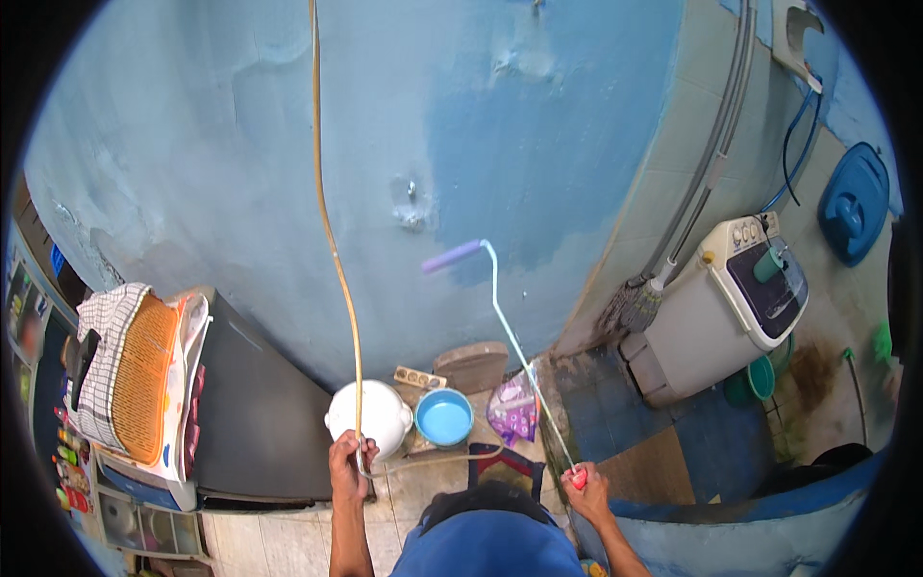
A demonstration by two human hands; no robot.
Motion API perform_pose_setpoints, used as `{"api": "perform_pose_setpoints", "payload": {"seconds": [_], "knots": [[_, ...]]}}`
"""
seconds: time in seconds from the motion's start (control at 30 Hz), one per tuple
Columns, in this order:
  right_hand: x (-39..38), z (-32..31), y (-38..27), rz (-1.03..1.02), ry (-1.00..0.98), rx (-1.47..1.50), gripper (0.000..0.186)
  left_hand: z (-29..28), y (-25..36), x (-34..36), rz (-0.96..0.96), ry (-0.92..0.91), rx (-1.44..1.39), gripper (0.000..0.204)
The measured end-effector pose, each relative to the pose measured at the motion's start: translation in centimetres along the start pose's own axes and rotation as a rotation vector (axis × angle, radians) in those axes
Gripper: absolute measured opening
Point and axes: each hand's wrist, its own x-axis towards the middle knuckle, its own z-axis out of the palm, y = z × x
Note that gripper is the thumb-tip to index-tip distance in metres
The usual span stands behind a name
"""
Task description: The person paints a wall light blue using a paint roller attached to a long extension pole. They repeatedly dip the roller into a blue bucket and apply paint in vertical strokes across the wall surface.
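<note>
Gripping paint roller (pixel 452 257) by its red end w/ R hand (pixel 588 490), fingers wrapped round; pinching yellowish hose (pixel 336 262) btwn fingers of L hand (pixel 350 467). Holding roller's lilac sleeve up in front of blue wall (pixel 558 163); can't tell if touching. Prob. at wall-rolling step, w/ hose held aside. Next, prob. calls for steering sleeve along wall, keeping hose clear.

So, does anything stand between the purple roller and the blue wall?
Nothing visible does. The purple roller, on the pale rod in the right hand, shows unobstructed against the blue wall; the tan hose in the left hand runs left of it. Whether roller touches wall is unclear.
</note>
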Motion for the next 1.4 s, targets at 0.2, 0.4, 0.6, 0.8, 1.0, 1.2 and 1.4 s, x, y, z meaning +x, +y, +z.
{"api": "perform_pose_setpoints", "payload": {"seconds": [0.2,0.4,0.6,0.8,1.0,1.2,1.4], "knots": [[8.5,1.9,-7.1,-0.122,0.194,0.133,0.037,0.2,-0.2,-0.3,0.014,0.003,0.006,0.012],[16.3,2.0,-15.9,-0.255,0.280,0.241,0.034,-0.5,-0.1,-1.0,0.018,0.035,-0.013,0.011],[19.8,3.8,-17.9,-0.181,0.224,0.246,0.036,-0.5,0.1,-1.8,0.023,0.061,-0.019,0.012],[17.7,7.9,-14.0,-0.108,0.214,0.258,0.029,-0.6,0.4,-2.3,0.039,0.059,-0.002,0.013],[21.0,5.9,-18.7,-0.140,0.210,0.271,0.032,-0.6,0.3,-2.0,0.045,0.050,0.022,0.014],[16.5,9.8,-13.0,-0.053,0.177,0.209,0.031,-0.4,-0.1,-1.7,0.017,0.047,0.030,0.014],[12.4,7.4,-13.2,0.022,0.208,0.246,0.032,-0.5,0.0,-1.5,0.010,0.044,0.003,0.014]]}}
